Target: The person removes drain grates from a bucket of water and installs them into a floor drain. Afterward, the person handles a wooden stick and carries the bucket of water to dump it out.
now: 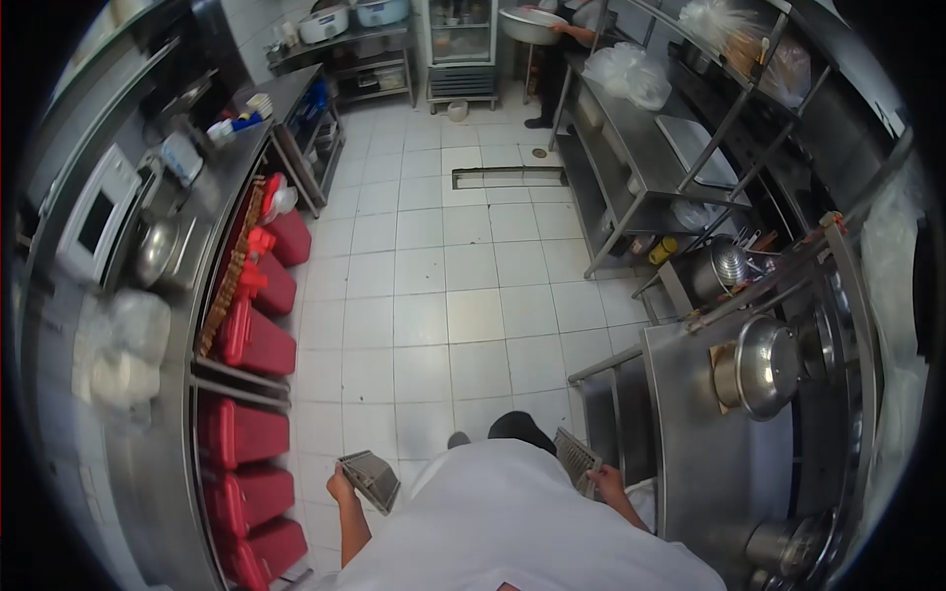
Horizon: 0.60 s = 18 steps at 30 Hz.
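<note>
Gripping a ribbed grey panel (371,479) in the left hand (340,484), over square glossy floor tiles (421,320), and a slatted panel (577,458) in the right hand (607,483), near a smooth metal table (685,424), either side of a white shirt (532,522).

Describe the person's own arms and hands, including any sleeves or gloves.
The left hand and right hand are bare, without gloves. The forearms are uncovered too, no sleeve reaching them; the top is plain white. Any rings are too small to tell.
</note>
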{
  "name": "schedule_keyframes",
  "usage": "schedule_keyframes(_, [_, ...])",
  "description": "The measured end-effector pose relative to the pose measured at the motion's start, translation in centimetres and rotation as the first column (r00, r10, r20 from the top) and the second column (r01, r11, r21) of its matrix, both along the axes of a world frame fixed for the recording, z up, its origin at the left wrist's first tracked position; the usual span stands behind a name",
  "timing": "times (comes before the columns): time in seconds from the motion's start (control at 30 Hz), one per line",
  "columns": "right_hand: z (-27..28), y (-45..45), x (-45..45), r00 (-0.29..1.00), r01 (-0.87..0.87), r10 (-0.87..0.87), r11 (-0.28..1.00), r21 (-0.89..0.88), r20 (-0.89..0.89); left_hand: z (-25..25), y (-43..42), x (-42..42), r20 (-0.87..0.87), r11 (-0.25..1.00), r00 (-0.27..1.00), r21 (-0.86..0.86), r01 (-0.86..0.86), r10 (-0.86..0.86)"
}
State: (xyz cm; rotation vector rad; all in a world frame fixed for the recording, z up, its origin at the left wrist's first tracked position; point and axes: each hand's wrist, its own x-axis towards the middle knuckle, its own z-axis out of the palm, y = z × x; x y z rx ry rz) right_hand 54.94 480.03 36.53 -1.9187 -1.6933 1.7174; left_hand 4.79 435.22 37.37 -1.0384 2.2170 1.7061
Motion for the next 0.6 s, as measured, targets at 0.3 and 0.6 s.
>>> schedule_keyframes(0.3, [-3.6,17.0,-15.9,0.993,0.119,-0.118,0.992,-0.048,0.012,3.2,16.1,-14.8,-0.070,0.955,0.997,0.295,-0.009,0.031])
schedule_keyframes(0.6, [-4.1,35.5,-29.7,0.992,0.096,-0.101,0.993,-0.074,-0.069,5.2,31.9,-26.9,0.049,0.980,0.998,0.198,0.023,-0.033])
